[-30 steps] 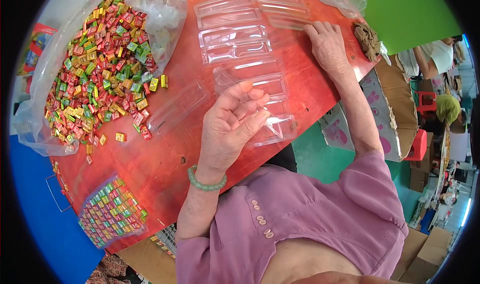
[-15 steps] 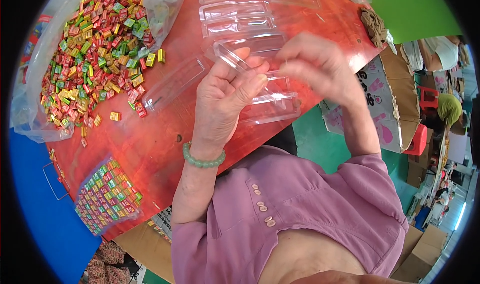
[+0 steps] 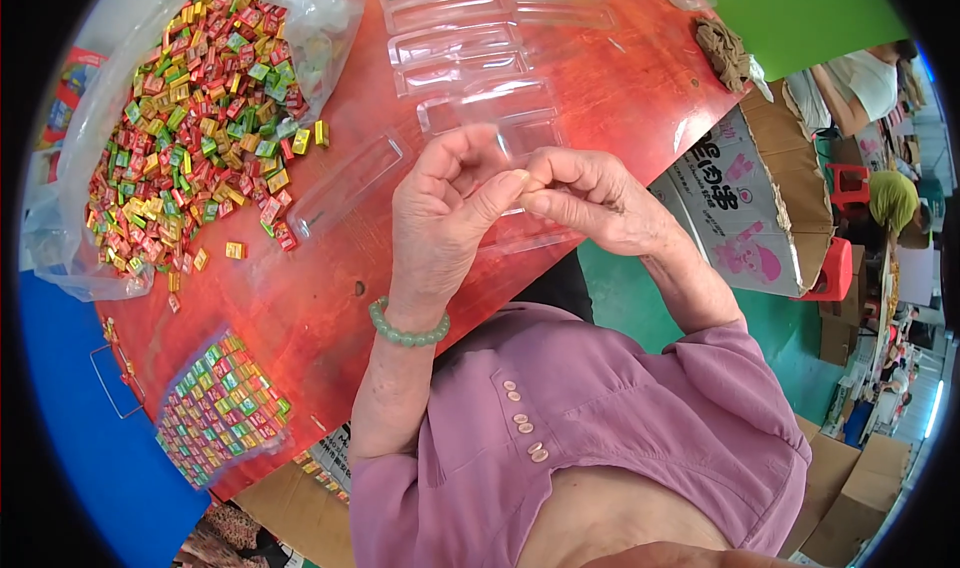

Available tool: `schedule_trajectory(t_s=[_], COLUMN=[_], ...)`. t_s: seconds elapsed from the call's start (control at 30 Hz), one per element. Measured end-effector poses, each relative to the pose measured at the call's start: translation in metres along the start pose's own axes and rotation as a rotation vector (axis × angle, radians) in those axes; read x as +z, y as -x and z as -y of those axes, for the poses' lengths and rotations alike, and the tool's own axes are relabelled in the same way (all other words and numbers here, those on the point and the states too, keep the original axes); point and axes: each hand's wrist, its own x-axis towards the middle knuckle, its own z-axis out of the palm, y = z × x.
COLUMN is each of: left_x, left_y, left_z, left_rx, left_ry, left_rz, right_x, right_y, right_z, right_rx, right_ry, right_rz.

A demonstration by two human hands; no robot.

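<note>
My left hand (image 3: 445, 193), with a green bead bracelet (image 3: 408, 325) at its wrist, is closed, thumb and forefinger pinched together. The fingertips of my right hand (image 3: 600, 196) meet them in a pinch. Between the hands is a thin clear plastic tray (image 3: 503, 146), mostly hidden by the fingers and hard to make out. Beneath and just beyond them, more clear trays (image 3: 487, 101) lie on the red table (image 3: 345, 353). One long clear tray (image 3: 350, 186) rests by itself to the left of my left hand.
A clear plastic bag (image 3: 75, 218) spills a heap of small colourful wrapped sweets (image 3: 200, 138) at the far left. Neat rows of these packets (image 3: 225, 408) lie near the left table edge. A crumpled brown cloth (image 3: 722, 50) sits far right, near a cardboard box (image 3: 790, 198).
My right hand has moved left and down from its blurred position and now meets my left fingertips. The tray, plainly seen before in my left hand, is now mostly covered.
</note>
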Motion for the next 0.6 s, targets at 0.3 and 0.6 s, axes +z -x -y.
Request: schedule_trajectory(t_s=[0.3,0.6], left_x=[0.014,0.008], left_y=[0.003,0.003], left_z=[-0.005,-0.003], left_rx=[-0.019,0.028], left_ry=[-0.066,-0.240], left_rz=[-0.017,0.018], right_x=[-0.029,-0.109], right_y=[0.006,-0.022], right_z=[0.022,0.003], right_rx=[-0.130,-0.346], right_ry=[0.276,1.676], right_rz=[-0.042,-0.582])
